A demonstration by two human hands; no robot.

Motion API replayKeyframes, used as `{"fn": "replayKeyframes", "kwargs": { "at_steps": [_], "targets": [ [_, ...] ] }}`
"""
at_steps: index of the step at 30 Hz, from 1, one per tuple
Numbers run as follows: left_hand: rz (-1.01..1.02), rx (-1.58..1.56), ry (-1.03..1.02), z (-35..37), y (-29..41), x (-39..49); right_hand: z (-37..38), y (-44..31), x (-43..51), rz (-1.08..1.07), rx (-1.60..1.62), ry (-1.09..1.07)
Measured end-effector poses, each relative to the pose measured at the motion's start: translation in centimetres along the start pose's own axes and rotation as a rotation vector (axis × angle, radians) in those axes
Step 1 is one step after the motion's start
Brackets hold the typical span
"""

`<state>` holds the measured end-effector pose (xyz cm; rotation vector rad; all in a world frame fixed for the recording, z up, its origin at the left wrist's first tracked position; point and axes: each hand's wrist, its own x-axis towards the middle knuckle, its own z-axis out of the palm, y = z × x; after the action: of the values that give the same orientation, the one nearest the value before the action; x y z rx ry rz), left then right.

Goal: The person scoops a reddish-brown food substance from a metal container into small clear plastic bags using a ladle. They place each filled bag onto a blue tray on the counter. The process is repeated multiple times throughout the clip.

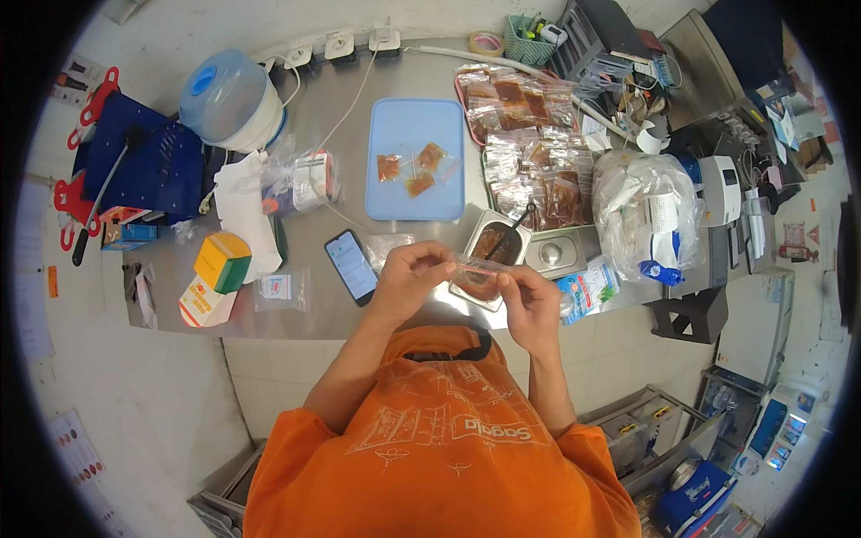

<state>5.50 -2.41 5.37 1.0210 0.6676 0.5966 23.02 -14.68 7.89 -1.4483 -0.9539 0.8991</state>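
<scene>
Between my two hands a small clear zip-lock bag point(476, 267) with a red seal line is stretched sideways. My left hand point(418, 274) pinches its left end and my right hand point(529, 300) pinches the other. Below it stands a steel food pan point(457, 288) of reddish-brown sauce point(490, 245), with a black-handled spoon point(525, 216) leaning in it. Beyond the pan lies a light blue plastic tray point(415, 121) bearing three small sauce-filled bags point(430, 156). Whether the bag in my hands holds anything is hard to make out.
Rows of filled sauce bags point(531, 148) lie on trays at the right. Beside the pan are a steel lid point(550, 253), a blue-white pouch point(589, 289) and a large plastic bag point(639, 215). A smartphone point(351, 266) and a yellow-green box point(222, 262) lie left on the steel table point(316, 316).
</scene>
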Motion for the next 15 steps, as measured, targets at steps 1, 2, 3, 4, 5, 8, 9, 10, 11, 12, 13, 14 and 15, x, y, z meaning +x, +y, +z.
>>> {"fn": "replayKeyframes", "kwargs": {
  "at_steps": [1,2,3,4,5,8,9,10,11,12,13,14,15],
  "targets": [
    [0.008,-0.012,0.011,-0.1,0.0,0.0,0.1,0.1,0.1,0.027,0.031,-0.01],
    [-0.016,0.029,0.055,-0.4,0.3,0.2,0.0,0.6,0.2,0.019,0.016,0.015],
    [-0.04,0.072,0.101,-0.5,0.9,0.6,-0.1,1.4,0.4,0.01,0.004,0.041],
    [-0.063,0.112,0.15,-0.8,1.5,1.2,-0.2,1.8,0.5,0.003,-0.009,0.062],
    [-0.024,0.166,0.211,-1.2,1.7,2.1,-0.5,1.7,0.5,0.021,0.0,0.084],
    [0.122,0.314,0.372,-3.3,1.3,6.8,-0.7,1.8,0.2,0.022,-0.015,0.139],
    [0.193,0.352,0.413,-4.9,-0.7,9.0,-0.7,1.8,0.1,0.013,-0.028,0.138],
    [0.259,0.385,0.454,-6.2,-2.9,10.0,-0.8,1.8,0.0,0.01,-0.047,0.137],
    [0.214,0.534,0.433,-7.1,-4.7,9.9,-0.9,2.0,-0.1,0.004,-0.061,0.139],
    [0.17,0.684,0.41,-7.9,-6.3,9.8,-1.1,2.2,-0.4,0.052,-0.023,0.135],
    [0.126,0.837,0.38,-8.7,-7.6,9.8,-1.1,2.4,-0.6,0.053,-0.01,0.145],
    [0.136,1.0,0.272,-9.4,-9.3,9.4,-1.0,2.5,-0.8,0.06,-0.003,0.157],
    [0.146,1.161,0.156,-10.0,-11.0,8.6,-0.9,2.8,-1.0,0.068,0.005,0.17]
  ]
}}
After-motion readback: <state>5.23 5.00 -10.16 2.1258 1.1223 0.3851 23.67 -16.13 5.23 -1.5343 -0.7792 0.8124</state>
